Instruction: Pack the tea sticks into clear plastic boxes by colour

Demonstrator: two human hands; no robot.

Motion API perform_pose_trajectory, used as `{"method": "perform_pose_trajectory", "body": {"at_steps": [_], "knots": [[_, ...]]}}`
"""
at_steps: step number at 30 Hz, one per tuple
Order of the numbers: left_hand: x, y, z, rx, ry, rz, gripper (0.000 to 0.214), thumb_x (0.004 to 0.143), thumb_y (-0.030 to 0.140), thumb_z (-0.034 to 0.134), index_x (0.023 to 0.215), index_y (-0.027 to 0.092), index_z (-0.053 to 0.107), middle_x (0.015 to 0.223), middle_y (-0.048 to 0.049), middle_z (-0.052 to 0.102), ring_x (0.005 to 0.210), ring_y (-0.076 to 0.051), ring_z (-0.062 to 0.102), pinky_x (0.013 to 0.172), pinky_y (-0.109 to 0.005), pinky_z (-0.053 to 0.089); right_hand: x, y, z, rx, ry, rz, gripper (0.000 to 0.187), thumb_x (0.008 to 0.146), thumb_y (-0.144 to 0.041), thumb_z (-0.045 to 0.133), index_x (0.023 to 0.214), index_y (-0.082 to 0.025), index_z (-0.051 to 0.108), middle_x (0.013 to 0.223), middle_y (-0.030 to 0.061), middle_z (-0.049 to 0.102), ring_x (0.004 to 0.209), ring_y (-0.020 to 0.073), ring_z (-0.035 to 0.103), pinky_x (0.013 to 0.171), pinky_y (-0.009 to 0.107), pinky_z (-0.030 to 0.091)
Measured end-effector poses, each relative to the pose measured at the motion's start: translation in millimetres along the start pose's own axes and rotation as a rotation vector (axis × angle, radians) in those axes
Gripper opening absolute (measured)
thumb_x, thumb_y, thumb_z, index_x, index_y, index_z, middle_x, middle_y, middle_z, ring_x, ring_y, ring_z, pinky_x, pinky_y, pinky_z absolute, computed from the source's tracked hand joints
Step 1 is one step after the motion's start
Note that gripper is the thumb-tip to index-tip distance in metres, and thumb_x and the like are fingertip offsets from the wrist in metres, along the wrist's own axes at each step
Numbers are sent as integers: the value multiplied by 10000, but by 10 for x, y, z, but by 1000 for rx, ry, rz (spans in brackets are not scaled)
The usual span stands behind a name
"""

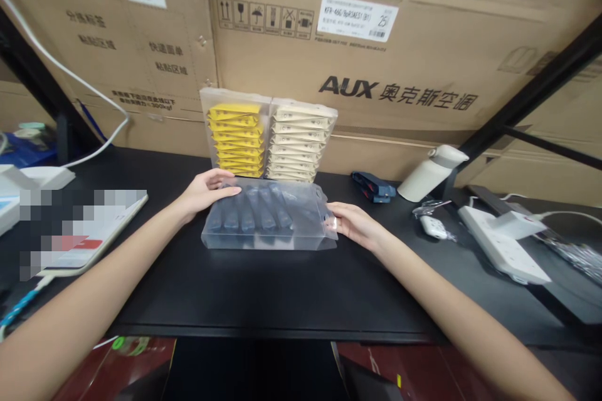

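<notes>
A frosted clear plastic box (308, 203) lies on the black table in front of me, with several dark packets (249, 210) lined up inside its left and middle parts. My left hand (207, 193) grips the box's back left corner, thumb on top and fingers behind. At the opposite end, my right hand (352, 223) holds the end flap (330, 225), which sticks out from the box. Some of its fingertips are hidden behind the plastic. Just behind stand two similar clear boxes, one with yellow packets (237, 141), the other with cream packets (298, 143).
Large cardboard cartons (399, 62) form the back wall. To the right are a dark folded item (374, 187), a tilted cream bottle (433, 172), a small white case (433, 227) and a white power strip (505, 244). A phone-like device (101, 232) with a cable lies left.
</notes>
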State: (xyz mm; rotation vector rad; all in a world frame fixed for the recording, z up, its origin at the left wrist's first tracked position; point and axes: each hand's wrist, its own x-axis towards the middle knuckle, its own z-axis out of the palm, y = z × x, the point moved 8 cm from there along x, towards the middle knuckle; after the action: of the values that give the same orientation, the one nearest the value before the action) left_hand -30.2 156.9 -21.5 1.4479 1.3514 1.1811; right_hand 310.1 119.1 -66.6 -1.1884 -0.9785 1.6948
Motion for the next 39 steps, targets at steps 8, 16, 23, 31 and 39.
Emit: {"method": "perform_pose_trajectory", "body": {"at_steps": [8, 16, 23, 31, 39], "knots": [[10, -18, 1, 7, 8, 4, 626, 428, 507, 905, 928, 199, 690, 1071, -89, 737, 1141, -299, 618, 1093, -455, 372, -21, -133, -106, -104, 108, -164, 97, 794, -153, 726, 887, -157, 698, 832, 57, 725, 633, 143, 726, 499, 180, 586], [26, -32, 2, 14, 5, 26, 610, 456, 516, 893, 936, 199, 691, 1071, -86, 732, 1136, -288, 616, 1087, -438, 372, -16, -13, 36, -114, -59, -37, 141, 730, -122, 753, 869, -142, 745, 822, 67, 756, 806, 174, 749, 757, 228, 610], [-45, 45, 90, 7, -45, 22, 629, 449, 532, 887, 936, 193, 679, 1092, -92, 722, 1154, -294, 610, 1088, -437, 374, -98, -2, 213, -422, -347, -73, 465, 696, -270, 820, 1141, -175, 720, 987, 78, 767, 803, 164, 731, 745, 269, 577], [-64, 43, 130, 17, -46, 23, 602, 466, 536, 877, 925, 200, 680, 1078, -84, 725, 1148, -294, 617, 1095, -439, 367, -61, -40, 187, -393, -241, -197, 183, 684, -302, 817, 811, -176, 775, 1329, 95, 630, 1136, 237, 647, 915, 315, 530], [-45, 24, 117, 30, -25, 34, 589, 488, 532, 872, 931, 201, 671, 1052, -81, 726, 1119, -285, 627, 1084, -430, 380, -66, -76, 220, -105, -296, -131, 245, 758, -194, 725, 1001, -190, 693, 1264, 104, 671, 1115, 204, 661, 1002, 357, 494]]}}
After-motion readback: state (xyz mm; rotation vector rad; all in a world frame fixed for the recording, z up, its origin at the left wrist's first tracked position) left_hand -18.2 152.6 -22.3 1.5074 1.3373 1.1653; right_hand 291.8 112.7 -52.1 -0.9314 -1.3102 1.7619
